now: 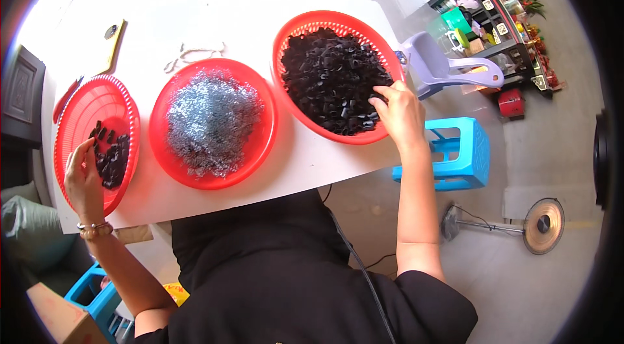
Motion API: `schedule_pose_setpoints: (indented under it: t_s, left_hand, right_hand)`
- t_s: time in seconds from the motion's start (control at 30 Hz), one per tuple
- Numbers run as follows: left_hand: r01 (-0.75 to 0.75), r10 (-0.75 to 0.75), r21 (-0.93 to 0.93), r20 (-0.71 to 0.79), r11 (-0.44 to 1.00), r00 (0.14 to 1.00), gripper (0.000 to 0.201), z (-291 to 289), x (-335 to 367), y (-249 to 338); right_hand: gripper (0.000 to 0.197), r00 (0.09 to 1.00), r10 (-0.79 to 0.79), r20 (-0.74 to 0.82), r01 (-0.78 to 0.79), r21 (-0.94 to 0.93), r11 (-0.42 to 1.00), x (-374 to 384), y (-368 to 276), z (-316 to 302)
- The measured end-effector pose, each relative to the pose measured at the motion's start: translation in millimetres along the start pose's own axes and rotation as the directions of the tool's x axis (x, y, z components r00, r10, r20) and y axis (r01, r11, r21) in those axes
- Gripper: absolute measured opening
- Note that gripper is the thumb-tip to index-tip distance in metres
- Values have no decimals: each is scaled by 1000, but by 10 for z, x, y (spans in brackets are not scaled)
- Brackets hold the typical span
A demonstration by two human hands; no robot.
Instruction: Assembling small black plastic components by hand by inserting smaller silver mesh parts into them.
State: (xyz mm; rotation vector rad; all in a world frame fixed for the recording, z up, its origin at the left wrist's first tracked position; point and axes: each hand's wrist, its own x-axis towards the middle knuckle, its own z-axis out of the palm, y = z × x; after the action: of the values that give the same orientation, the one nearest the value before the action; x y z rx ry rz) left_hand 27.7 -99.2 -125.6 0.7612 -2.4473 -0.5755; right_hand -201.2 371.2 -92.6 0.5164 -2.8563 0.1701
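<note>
My left hand [83,178] reaches into the red plastic basket [84,100] at the left. Its fingers are closed together beside small black pieces [114,162] lying there; what they hold, if anything, is hidden. At the right, my right hand [403,116] hangs over the rim of a larger red basket [292,22]. Its thumb and index finger are a little apart, close to a heap of short black tube-like pieces [331,77]. Between the hands, a red round tray [218,181] bears a pile of small shiny silver metal parts [211,120].
All three containers stand on a white table [296,172]. Behind them lie a yellow phone-like object [112,45] and a white cord [198,51]. On the right are a lilac plastic scoop-shaped thing [435,61], a blue stool [465,152], a fan [543,226] and a crowded shelf [494,25].
</note>
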Motion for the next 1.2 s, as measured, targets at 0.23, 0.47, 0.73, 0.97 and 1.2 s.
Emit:
schedule_pose_setpoints:
  t_s: [0.23, 0.47, 0.73, 0.97, 1.2]
  left_hand:
    - [-74, 73, 90, 14, 993, 997, 15, 46, -4, 165]
    - [-78, 78, 7, -61, 997, 995, 16, 16, -62, 321]
    - [181, 185, -701, 411, 690, 893, 17, 84, -495, 1248]
    - [822, 330, -555, 806, 129, 492, 31, 584, -881, 1508]
    - [871, 187, -490, 854, -27, 486, 17, 675, -922, 1312]
  right_hand:
    - [14, 999, 17, -41, -16, 26, 1000, -55, 41, -20]
    - [15, 981, 49, -187, 44, 462, 886, -152, -226, -163]
    - [19, 889, -348, -299, 456, 491, 742, -654, -1136, -226]
    - [25, 911, -377, -167, 359, 772, 525, -839, -1609, 106]
    - [11, 951, -296, -90, 252, 781, 571, -704, -1584, 346]
